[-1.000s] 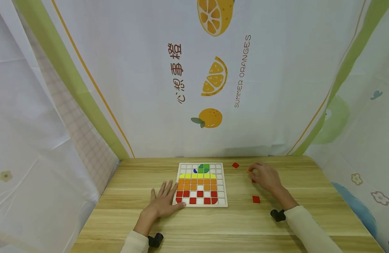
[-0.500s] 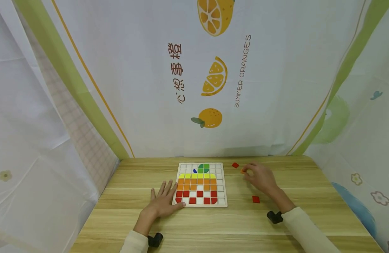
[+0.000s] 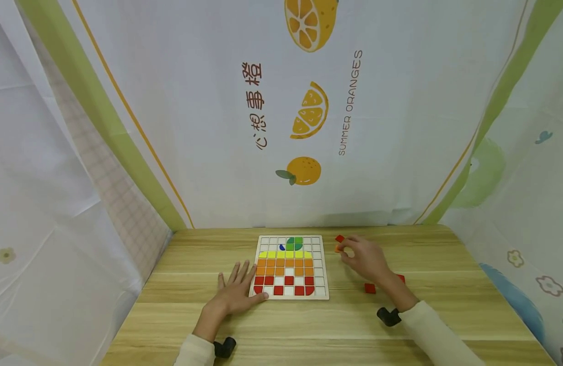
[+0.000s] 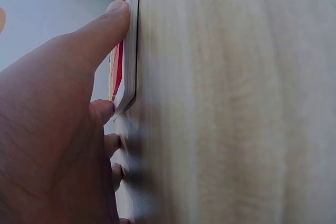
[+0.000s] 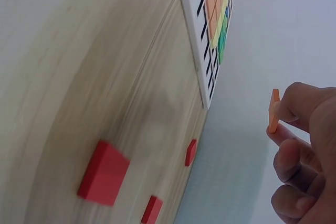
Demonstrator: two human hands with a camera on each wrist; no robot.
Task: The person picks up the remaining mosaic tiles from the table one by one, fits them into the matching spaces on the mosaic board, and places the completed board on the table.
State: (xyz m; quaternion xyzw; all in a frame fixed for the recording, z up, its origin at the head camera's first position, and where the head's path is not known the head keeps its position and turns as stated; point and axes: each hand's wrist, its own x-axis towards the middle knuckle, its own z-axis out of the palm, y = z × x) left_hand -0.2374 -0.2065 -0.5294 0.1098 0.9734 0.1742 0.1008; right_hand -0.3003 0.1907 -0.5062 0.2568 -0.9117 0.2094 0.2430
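A white grid board [image 3: 320,274] lies on the table, partly filled with yellow, orange, red, green and blue tiles. My left hand [image 3: 238,295] rests at its lower left corner, fingers spread and thumb on the near edge; the left wrist view shows the thumb [image 4: 113,19] along the board's side. In my right hand [image 3: 366,258], thumb and finger pinch an orange tile [image 5: 273,111], held above the table to the right of the board. One white square in the orange rows [image 3: 289,272] shows the board's bare surface.
Loose red tiles lie right of the board: one near the back [image 3: 339,238], one nearer the front [image 3: 370,288] and one partly behind the right wrist [image 3: 401,278]. A printed curtain [image 3: 377,193] hangs behind the wooden table [image 3: 304,330].
My right hand has moved left toward the board with the orange tile, uncovering a red tile by the wrist. The left hand and the board have stayed in place.
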